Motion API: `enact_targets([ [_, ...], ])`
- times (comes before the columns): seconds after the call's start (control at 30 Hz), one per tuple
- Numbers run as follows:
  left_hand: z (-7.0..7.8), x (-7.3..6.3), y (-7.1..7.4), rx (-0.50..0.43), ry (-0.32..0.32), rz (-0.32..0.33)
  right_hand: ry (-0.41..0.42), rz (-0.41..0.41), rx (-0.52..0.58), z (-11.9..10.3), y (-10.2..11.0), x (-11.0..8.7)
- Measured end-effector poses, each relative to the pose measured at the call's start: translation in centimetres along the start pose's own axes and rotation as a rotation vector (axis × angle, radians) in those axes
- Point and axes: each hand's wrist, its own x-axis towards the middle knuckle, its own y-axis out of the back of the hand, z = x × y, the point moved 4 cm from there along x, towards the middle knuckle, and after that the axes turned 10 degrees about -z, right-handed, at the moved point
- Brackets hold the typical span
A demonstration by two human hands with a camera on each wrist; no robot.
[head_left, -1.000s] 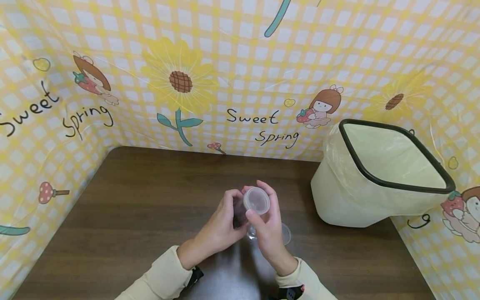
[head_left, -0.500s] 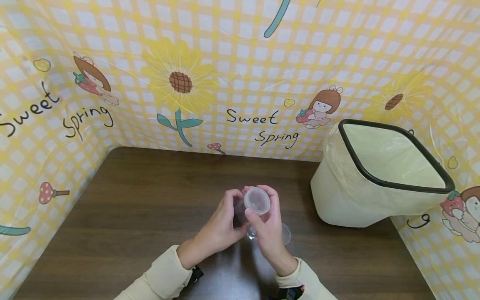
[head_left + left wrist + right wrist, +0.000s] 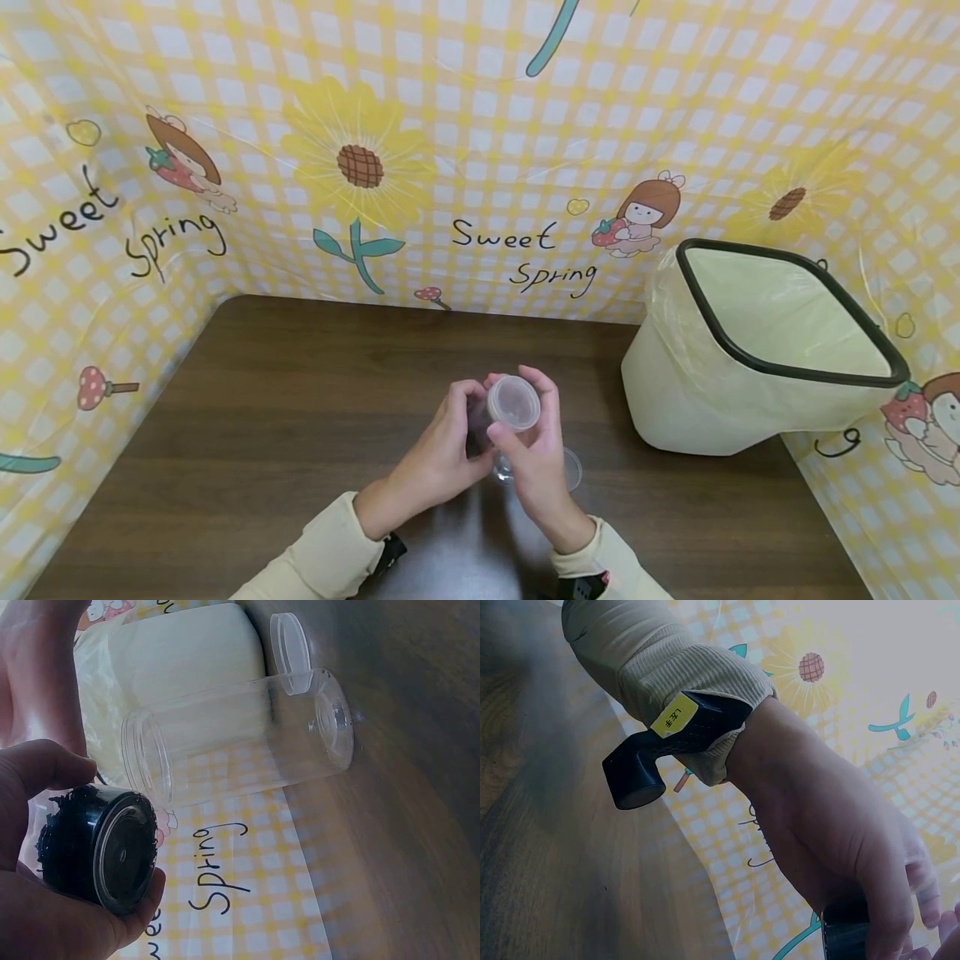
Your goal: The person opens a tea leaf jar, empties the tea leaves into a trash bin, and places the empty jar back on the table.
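The words "Sweet Spring" [image 3: 525, 254] are written in black letters on the checked cloth [image 3: 487, 125], in the middle of the far side and again on the left side. On the black wrist camera [image 3: 634, 772] of the left arm there is a yellow sticker [image 3: 676, 715] with small dark characters, which I cannot read surely.

The table [image 3: 322, 375] is of dark brown wood grain, with a shine at the near side. The cloth stands around it in yellow and white, printed with sunflowers, mushrooms and girls with strawberries. At the far right is a pale bin [image 3: 682, 404] with a black rim and a thin bag inside.

Over the middle of the table, the small tub [image 3: 112, 844] is between both hands. The left hand [image 3: 431, 462] has thumb and fingers bent around its dark body; the right hand [image 3: 536, 467] grips around its pale round top [image 3: 513, 402]. Below, a see-through jar [image 3: 232, 742] stands upright, and a flat lid [image 3: 291, 652] lies near it on the right.
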Motion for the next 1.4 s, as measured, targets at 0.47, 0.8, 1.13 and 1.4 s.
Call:
enact_targets([
  [0.47,-0.04,-0.13,0.13,0.012,-0.021,0.010,0.020,0.026,-0.032,0.18,-0.06,0.04],
  [0.8,-0.02,-0.12,0.07,0.003,-0.001,0.004,0.011,0.018,-0.036,0.02,-0.15,0.03],
  [1.13,-0.12,-0.06,0.06,-0.011,0.004,-0.001,0.013,0.017,-0.041,-0.14,-0.25,0.09],
  [1.4,-0.08,-0.15,-0.01,0.003,-0.017,0.014,0.034,-0.004,0.016,0.32,0.07,-0.06],
])
